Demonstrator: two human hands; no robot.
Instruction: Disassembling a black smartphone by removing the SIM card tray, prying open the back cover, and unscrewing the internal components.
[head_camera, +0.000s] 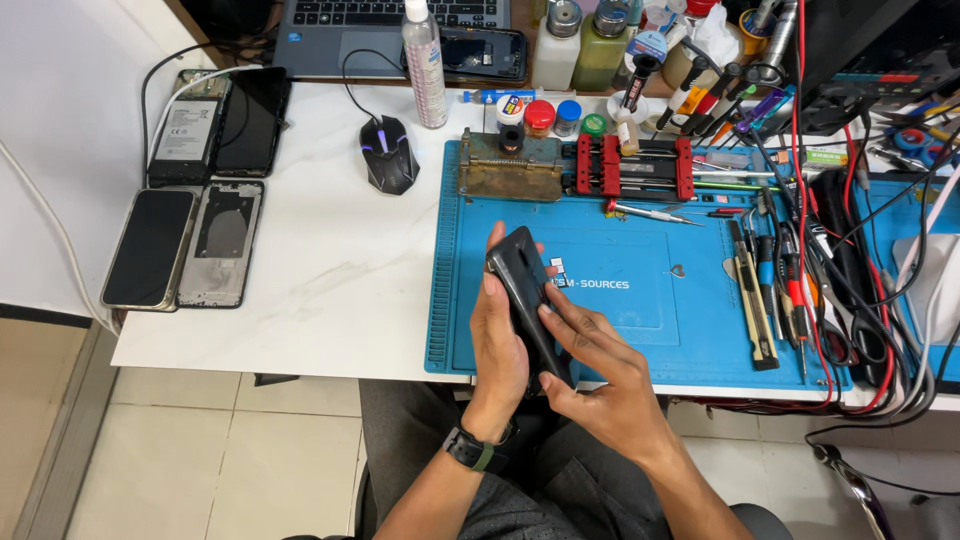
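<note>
Clearly the dark phone (527, 300) at frame centre looks light, stiff, slippery (glass, likely fragile); left hand (500, 345) grips its edges, right hand (600, 375) presses fingers on it.

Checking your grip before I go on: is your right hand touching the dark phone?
Touching. The head view shows the right hand with fingers pressed along the dark slim phone.

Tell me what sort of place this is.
Most likely a phone repair bench: a blue work mat, opened phones at the table's edge, rows of hand tools, and both hands holding a dark phone.
</note>
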